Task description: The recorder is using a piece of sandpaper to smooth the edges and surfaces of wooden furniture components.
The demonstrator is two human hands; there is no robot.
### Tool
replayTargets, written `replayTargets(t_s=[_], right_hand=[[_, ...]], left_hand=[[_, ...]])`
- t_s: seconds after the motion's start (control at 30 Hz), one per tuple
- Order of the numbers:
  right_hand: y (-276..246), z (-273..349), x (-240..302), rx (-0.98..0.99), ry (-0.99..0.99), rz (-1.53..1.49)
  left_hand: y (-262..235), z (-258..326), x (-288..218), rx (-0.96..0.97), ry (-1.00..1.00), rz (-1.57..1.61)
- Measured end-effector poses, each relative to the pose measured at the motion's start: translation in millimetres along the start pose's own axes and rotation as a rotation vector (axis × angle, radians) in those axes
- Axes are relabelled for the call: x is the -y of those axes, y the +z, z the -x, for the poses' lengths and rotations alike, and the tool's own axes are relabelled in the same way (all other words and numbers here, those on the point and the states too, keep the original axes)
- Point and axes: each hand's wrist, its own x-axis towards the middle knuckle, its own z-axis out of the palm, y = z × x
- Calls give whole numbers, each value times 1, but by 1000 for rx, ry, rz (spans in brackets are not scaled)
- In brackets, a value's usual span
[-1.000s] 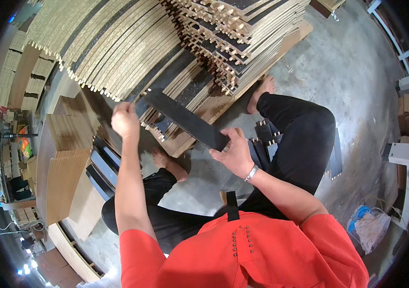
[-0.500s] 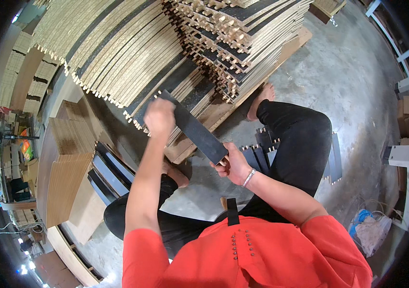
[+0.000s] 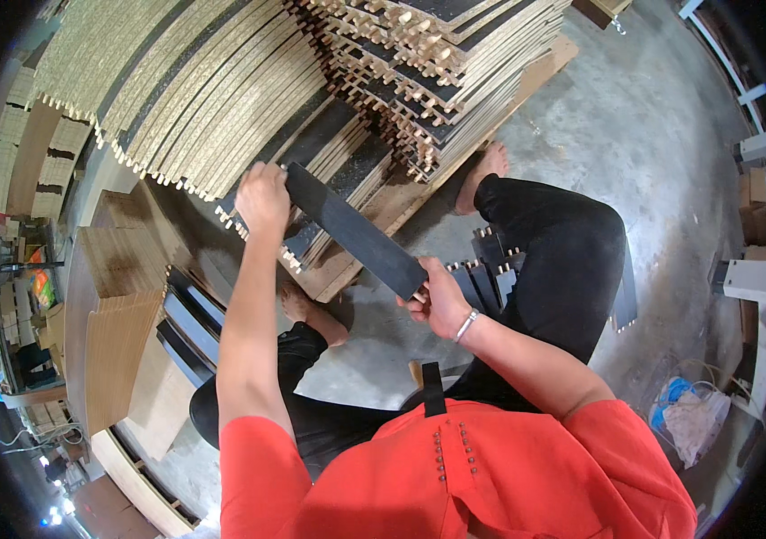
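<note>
I hold a long black-faced board [image 3: 354,234] by both ends, slanted from upper left to lower right above my lap. My left hand [image 3: 261,198] grips its far end, close to the stack of black-topped boards with pale dowelled edges [image 3: 329,153]. My right hand [image 3: 439,301], with a bracelet at the wrist, grips the near end. Under that hand, several short black pieces with dowels [image 3: 489,274] lean by my knee.
Tall piles of chipboard-edged panels [image 3: 185,81] and notched boards [image 3: 441,63] rest on a wooden pallet [image 3: 401,202]. Brown panel stacks [image 3: 118,314] stand at left. Bare concrete floor [image 3: 652,144] lies at right, with a white frame [image 3: 751,278] and a bag [image 3: 688,418].
My left hand has carried the board's far end right and up toward the stack. My right hand has shifted slightly down with the near end.
</note>
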Motion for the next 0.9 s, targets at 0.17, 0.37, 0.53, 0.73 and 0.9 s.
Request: replayTargets(t_s=[0.17, 0.37, 0.53, 0.73, 0.9], right_hand=[[7, 5, 8, -59, -12, -64], [6, 15, 16, -36, -59, -10], [11, 39, 21, 43, -201, 151], [-33, 153, 39, 394, -472, -10], [-107, 234, 52, 293, -652, 191]], left_hand=[[-16, 63, -62, 51, 305, 223], [-87, 135, -122, 384, 139, 794], [-104, 136, -66, 223, -289, 850], [-87, 145, -58, 246, -731, 1089], [-75, 146, -65, 297, -450, 879]])
